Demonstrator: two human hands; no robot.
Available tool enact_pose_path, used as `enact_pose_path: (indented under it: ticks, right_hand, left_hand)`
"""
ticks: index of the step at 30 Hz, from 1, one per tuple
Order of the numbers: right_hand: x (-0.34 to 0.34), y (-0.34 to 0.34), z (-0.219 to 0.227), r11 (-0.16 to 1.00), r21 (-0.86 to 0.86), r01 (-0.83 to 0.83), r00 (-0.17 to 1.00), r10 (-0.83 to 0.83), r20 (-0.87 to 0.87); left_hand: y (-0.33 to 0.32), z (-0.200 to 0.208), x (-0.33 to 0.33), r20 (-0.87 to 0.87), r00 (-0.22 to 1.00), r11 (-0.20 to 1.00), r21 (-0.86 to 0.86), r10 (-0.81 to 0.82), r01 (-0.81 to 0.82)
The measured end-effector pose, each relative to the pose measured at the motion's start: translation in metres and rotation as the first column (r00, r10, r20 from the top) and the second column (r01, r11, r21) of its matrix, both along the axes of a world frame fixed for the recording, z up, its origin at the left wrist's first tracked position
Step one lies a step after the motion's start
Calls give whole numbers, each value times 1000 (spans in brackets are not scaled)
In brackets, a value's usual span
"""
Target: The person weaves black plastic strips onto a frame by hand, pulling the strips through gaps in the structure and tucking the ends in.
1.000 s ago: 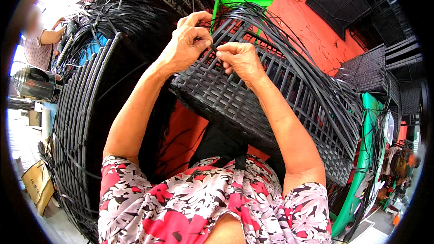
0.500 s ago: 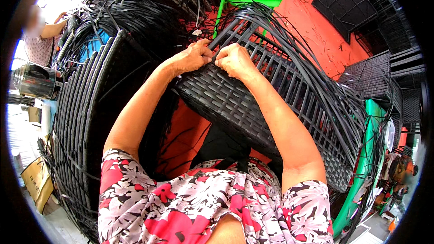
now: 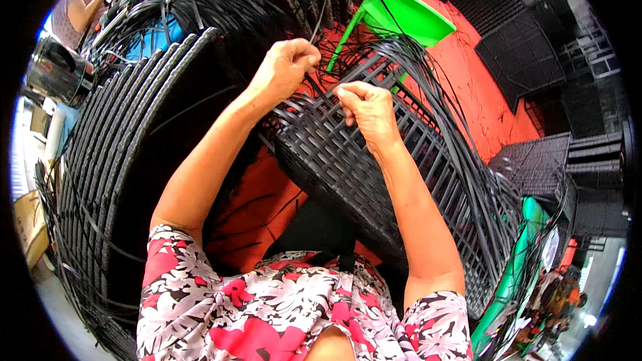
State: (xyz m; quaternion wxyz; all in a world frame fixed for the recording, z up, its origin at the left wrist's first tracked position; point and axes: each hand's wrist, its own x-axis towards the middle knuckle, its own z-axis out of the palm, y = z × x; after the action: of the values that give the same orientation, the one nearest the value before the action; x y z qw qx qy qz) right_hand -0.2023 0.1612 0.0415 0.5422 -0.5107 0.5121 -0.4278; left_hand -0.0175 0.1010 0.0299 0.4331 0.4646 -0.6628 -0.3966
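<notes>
A half-woven black wicker panel (image 3: 334, 154) lies slanted before me, its near part closely woven and its far part bare slats. My left hand (image 3: 284, 70) is raised over the panel's far left corner, thumb and fingers pinched. From its fingertips a thin dark plastic strip (image 3: 319, 19) runs upward. Lower and to the right, my right hand (image 3: 368, 110) hovers above the weave's edge with thumb and forefinger closed; whatever they hold is too small to see. Long loose black strips (image 3: 455, 154) trail along the panel's right side.
Stacked woven black panels (image 3: 144, 127) stand at my left. A bright green plastic stool (image 3: 411, 13) is beyond the panel on the red floor (image 3: 468, 87). A heap of black strips (image 3: 207, 0) lies far left, near another person (image 3: 77, 13). Woven pieces (image 3: 528, 160) stand at the right.
Both hands were close together at the weave's edge. The left has risen away, and the right has shifted right and down. The view has also shifted.
</notes>
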Motion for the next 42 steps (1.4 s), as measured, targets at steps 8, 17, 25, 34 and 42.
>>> enact_pose_path:
  ticks: [8, 17, 25, 34, 42]
  right_hand:
    - [7, -6, -25, 968, -247, -45, 939, -44, -341]
    - [20, -20, -16, 952, -224, -208, 814, 41, -580]
    - [16, -25, -15, 996, 88, -26, 987, 40, -155]
    - [40, -64, 16, 880, -303, -366, 856, 191, -480]
    - [-16, 13, 80, 941, -269, -205, 876, 55, -478]
  left_hand:
    - [8, -33, 15, -613, 784, 910, 373, 97, 179]
    - [13, -46, 16, -572, 813, 896, 299, -106, 327]
    - [9, -61, 7, -490, 870, 939, 272, -54, 212]
    - [17, -47, 2, -269, 934, 920, 249, -234, 302]
    - [-3, -38, 13, -427, 858, 943, 288, 285, -169]
